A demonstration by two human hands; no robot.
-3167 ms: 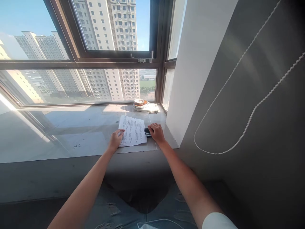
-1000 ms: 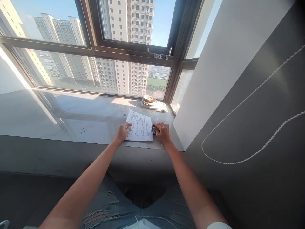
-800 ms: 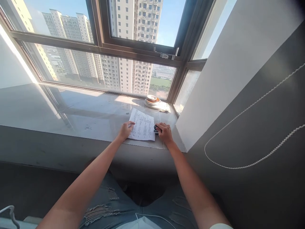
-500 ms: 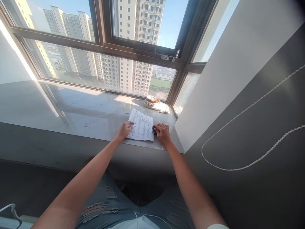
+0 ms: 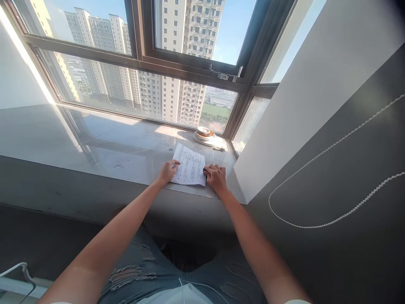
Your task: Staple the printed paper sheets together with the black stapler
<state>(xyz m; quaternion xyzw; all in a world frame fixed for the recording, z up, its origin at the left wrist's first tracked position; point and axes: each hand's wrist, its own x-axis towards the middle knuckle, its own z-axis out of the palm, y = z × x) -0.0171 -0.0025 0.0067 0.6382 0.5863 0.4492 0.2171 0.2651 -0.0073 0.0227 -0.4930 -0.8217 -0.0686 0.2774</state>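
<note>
Printed paper (image 5: 190, 166) lies on the grey windowsill, its lower edge near the sill's front. My left hand (image 5: 168, 172) is closed on the left edge of the paper, thumb on top; a small greyish spot shows by the fingers, too small to name. At the right edge of the paper, my right hand (image 5: 217, 176) is closed over a small black tool (image 5: 204, 170) that looks like a stapler. Most of that tool is hidden under the fingers, and its front end meets the paper's edge.
A coiled roll (image 5: 205, 134) in white and copper tones sits behind the paper by the window corner. Small dark bits (image 5: 118, 165) lie on the sill at left. A white bead chain (image 5: 303, 227) hangs on the right. The brown-framed window (image 5: 190, 76) stands behind.
The view has shifted slightly, so the scene sits a little further right. My right hand now covers more of the black tool. Both hands keep their places at the paper.
</note>
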